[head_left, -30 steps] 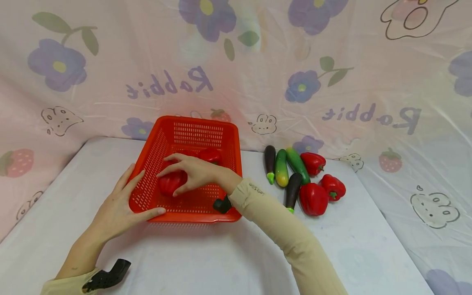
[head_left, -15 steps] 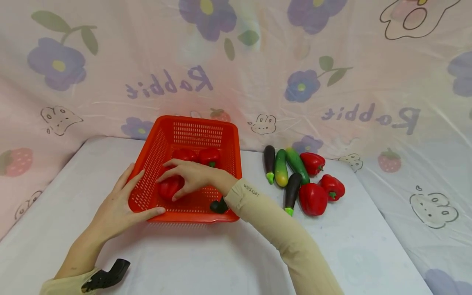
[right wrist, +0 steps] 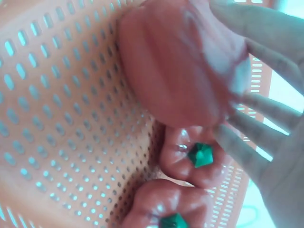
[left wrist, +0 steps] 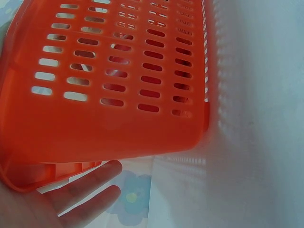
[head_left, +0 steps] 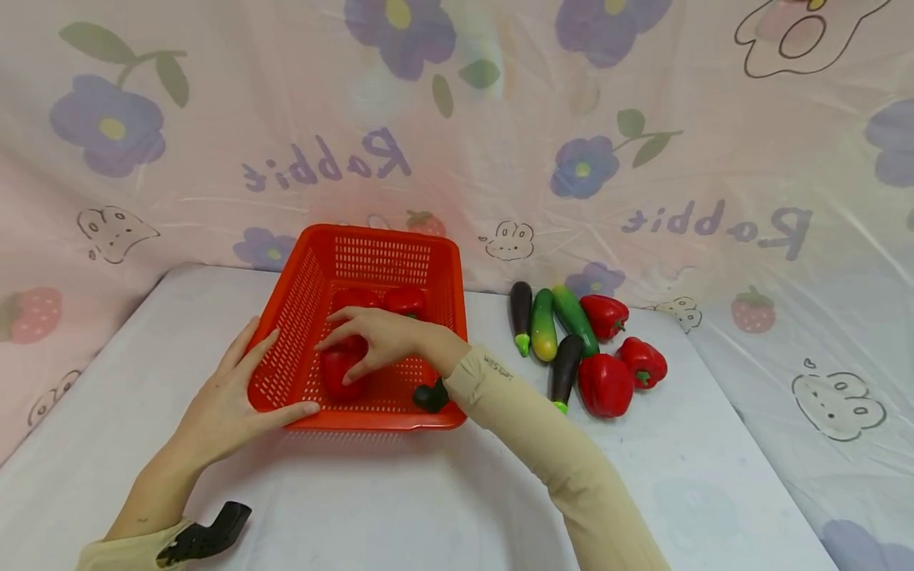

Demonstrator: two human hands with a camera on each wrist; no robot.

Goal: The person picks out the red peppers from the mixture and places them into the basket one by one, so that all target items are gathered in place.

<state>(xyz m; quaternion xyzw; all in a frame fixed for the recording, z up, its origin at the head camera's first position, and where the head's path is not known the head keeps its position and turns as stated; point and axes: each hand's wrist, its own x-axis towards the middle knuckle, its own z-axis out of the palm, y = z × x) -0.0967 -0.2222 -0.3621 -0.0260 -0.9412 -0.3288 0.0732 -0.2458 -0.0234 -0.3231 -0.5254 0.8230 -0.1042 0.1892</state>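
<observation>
In the head view, my left hand grips the near left corner of a red plastic basket, thumb over the front rim and fingers along the left side. Inside the basket, my right hand holds a red bell pepper, thumb on its near side. The right wrist view shows this pepper large, between the thumb and the other fingers. Behind it, two more red bell peppers with green stems lie side by side. From the left wrist, straight fingers appear below the basket's rim.
To the basket's right lies a group of vegetables: two eggplants, two green cucumbers and three red bell peppers. They rest on a white table. A printed curtain hangs behind and at the sides.
My right hand and the held bell pepper have shifted slightly right and toward the front of the basket. A pepper behind has come into view. The left hand stays in place.
</observation>
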